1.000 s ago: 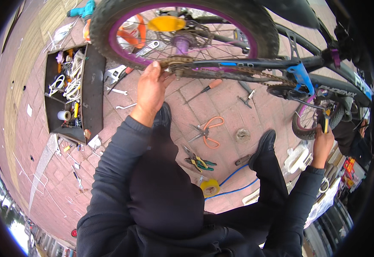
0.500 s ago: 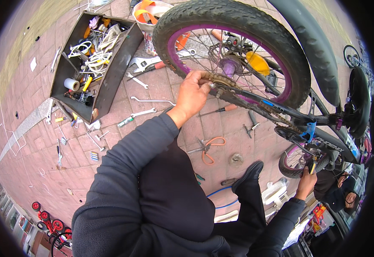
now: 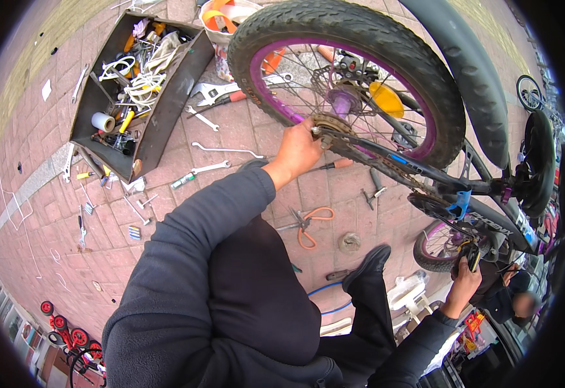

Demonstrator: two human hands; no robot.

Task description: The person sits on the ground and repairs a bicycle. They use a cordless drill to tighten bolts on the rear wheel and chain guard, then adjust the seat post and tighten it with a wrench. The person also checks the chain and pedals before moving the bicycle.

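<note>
A black bicycle with purple rims lies across the upper right, its fat-tyred wheel [image 3: 263, 77] nearest. My left hand [image 3: 300, 147] has its fingers closed at the small sprocket [image 3: 328, 123] beside that wheel's hub; what they pinch is hidden. The chain [image 3: 399, 178] runs from there to the chainring [image 3: 421, 204]. At the lower right my right hand [image 3: 465, 281] grips the pedal [image 3: 469, 255], near the smaller front wheel [image 3: 428, 252].
An open metal toolbox [image 3: 172, 132] stands at the upper left, among loose spanners [image 3: 211, 165]. Orange-handled shears [image 3: 311, 216] and a blue hose [image 3: 331, 310] lie on the paving. Another person [image 3: 509, 304] is at the right; red wheeled toys [image 3: 75, 336] sit lower left.
The view has swung, bringing the toolbox nearer the top and showing more of the bicycle. My left fingers have curled further at the sprocket. My right hand stays on the pedal.
</note>
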